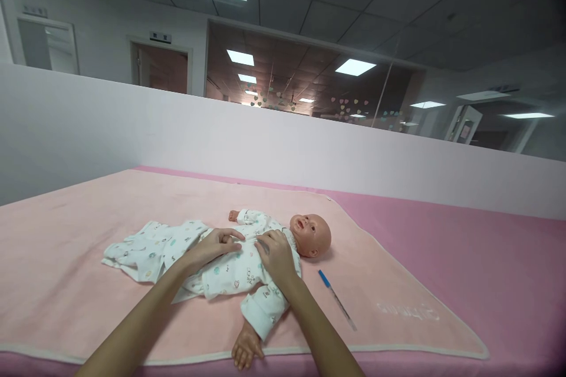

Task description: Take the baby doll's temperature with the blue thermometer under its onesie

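A baby doll [313,234] lies on its back, head to the right, dressed in a white printed shirt [230,274]. Both my hands rest on the shirt's front at the chest. My left hand [217,244] has its fingers curled at the cloth, the index finger reaching forward and the thumb below it. Close by on the right, my right hand [276,252] bends its fingers down onto the shirt near the collar, gripping the cloth. The hands' tips are slightly apart. White printed pants [152,247] cover the doll's lower body. One doll hand [247,346] points toward me.
A blue-capped pen [336,299] lies right of the doll on the pink blanket [389,283]. Beneath is a darker pink surface [495,265]. A low white wall [265,147] runs behind it, with windows and doors beyond.
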Available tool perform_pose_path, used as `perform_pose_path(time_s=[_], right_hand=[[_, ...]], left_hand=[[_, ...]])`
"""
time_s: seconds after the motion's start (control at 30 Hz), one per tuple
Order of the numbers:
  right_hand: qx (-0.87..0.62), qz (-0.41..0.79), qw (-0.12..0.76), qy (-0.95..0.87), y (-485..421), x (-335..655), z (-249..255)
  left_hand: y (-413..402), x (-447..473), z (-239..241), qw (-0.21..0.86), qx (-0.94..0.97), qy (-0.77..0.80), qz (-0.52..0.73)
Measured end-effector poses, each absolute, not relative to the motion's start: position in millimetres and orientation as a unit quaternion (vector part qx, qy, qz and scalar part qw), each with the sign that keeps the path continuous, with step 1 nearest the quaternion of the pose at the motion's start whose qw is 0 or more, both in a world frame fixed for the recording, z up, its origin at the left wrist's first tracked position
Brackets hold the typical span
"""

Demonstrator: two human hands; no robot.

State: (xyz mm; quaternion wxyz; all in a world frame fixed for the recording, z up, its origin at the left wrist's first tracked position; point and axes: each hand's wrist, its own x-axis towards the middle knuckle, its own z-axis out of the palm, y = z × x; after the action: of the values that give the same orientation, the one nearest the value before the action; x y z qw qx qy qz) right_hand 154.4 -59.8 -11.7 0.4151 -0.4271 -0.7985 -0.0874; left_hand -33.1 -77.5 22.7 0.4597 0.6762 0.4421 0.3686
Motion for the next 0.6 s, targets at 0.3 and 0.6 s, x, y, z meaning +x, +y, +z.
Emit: perform_pose_path(time_s=[0.3,0.6], right_hand=[[-0.418,-0.044,0.445,-0.791,-59.4,153.6,-12.6],[-0.401,0.016,0.477,-0.782,-60.5,153.5,-13.4]], left_hand=[[-71.9,-41.8,16.8,0.408,0.721,0.475,0.298],[-71.3,-41.2,18.3,0.4,0.715,0.493,0.294]])
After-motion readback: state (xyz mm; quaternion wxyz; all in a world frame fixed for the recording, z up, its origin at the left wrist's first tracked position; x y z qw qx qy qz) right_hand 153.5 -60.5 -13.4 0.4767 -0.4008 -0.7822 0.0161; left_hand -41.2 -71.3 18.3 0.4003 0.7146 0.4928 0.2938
